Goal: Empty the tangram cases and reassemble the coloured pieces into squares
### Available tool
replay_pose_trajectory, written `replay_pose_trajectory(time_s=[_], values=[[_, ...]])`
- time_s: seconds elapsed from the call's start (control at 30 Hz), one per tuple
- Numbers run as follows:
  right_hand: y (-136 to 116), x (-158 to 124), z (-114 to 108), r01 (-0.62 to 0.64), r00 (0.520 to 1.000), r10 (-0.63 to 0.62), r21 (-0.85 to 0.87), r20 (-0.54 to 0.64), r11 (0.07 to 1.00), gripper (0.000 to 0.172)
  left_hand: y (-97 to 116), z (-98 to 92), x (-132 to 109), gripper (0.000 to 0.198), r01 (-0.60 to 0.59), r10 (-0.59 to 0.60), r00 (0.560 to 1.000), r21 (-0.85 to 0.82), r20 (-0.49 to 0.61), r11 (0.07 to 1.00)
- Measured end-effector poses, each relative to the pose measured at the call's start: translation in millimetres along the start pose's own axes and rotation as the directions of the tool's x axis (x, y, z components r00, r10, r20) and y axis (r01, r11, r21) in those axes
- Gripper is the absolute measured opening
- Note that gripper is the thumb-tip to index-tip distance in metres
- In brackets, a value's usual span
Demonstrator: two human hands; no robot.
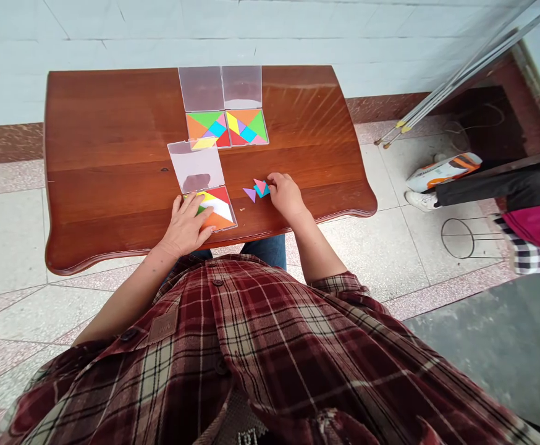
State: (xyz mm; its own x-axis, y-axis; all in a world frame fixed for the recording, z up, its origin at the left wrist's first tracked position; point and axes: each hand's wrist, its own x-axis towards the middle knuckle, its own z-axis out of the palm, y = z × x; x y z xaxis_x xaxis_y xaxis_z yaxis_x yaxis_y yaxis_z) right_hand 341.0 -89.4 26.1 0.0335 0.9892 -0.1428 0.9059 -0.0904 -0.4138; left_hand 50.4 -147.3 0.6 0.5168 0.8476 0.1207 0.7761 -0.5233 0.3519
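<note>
My left hand (185,224) lies flat with fingers stretched out on an open clear tangram case (219,209) near the table's front edge; the case holds red, orange, yellow and green pieces and shows a white gap. My right hand (286,194) rests to the right of the case, its fingers curled at a small cluster of loose pieces: a pink triangle (260,185), a teal piece (264,191) and a purple triangle (250,194). The fingertips touch the pink and teal pieces.
Two more open tangram cases (209,128) (248,126) with filled colourful squares lie side by side farther back on the brown wooden table (112,148). A loose yellow piece (204,143) lies by them. Another person's legs and shoes (441,176) are at the right, on the floor.
</note>
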Motion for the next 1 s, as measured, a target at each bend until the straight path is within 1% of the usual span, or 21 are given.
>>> replay_pose_trajectory(time_s=[0.17, 0.33, 0.53, 0.6, 0.7, 0.8, 0.9, 1.0], values=[[5.7, 3.5, 1.1, 0.025, 1.0, -0.025, 0.033, -0.002, 0.999, 0.042, 3.9, 2.5, 8.3, 0.05, -0.049, 0.049, 0.999, -0.008, 0.01, 0.999], [8.4, 4.3, -0.3, 0.033, 0.999, -0.033, 0.038, -0.001, 0.999, 0.041, 4.1, 3.4, 7.5, 0.039, -0.075, 0.074, 0.997, -0.007, -0.03, 0.997], [-3.7, 1.1, -1.4, 0.02, 1.0, -0.02, 0.004, 0.011, 1.0, 0.035, 1.9, 4.9, 5.8, 0.038, -0.081, 0.079, 0.995, -0.026, -0.064, 0.996], [-10.6, -0.6, -2.4, -0.004, 1.0, 0.005, -0.031, 0.029, 1.0, 0.037, 1.0, 5.4, 5.5, 0.04, -0.068, 0.063, 0.994, -0.054, -0.094, 0.996], [-20.8, -2.8, -5.9, -0.048, 0.995, 0.057, -0.105, 0.079, 0.993, 0.045, -1.7, 4.6, 3.3, 0.043, -0.013, -0.003, 0.987, -0.097, -0.162, 0.995], [-26.2, -3.5, -9.4, -0.061, 0.99, 0.08, -0.163, 0.112, 0.985, 0.046, -9.1, 1.1, -2.7, 0.045, 0.074, -0.104, 0.966, -0.129, -0.236, 0.989], [-25.6, -2.1, -10.9, -0.055, 0.988, 0.081, -0.189, 0.132, 0.98, 0.046, -21.9, -2.4, -11.1, 0.046, 0.154, -0.193, 0.929, -0.144, -0.317, 0.978], [-24.0, 0.6, -12.7, -0.046, 0.984, 0.078, -0.19, 0.162, 0.981, 0.05, -33.7, -2.2, -17.0, 0.046, 0.242, -0.287, 0.883, -0.165, -0.371, 0.956]])
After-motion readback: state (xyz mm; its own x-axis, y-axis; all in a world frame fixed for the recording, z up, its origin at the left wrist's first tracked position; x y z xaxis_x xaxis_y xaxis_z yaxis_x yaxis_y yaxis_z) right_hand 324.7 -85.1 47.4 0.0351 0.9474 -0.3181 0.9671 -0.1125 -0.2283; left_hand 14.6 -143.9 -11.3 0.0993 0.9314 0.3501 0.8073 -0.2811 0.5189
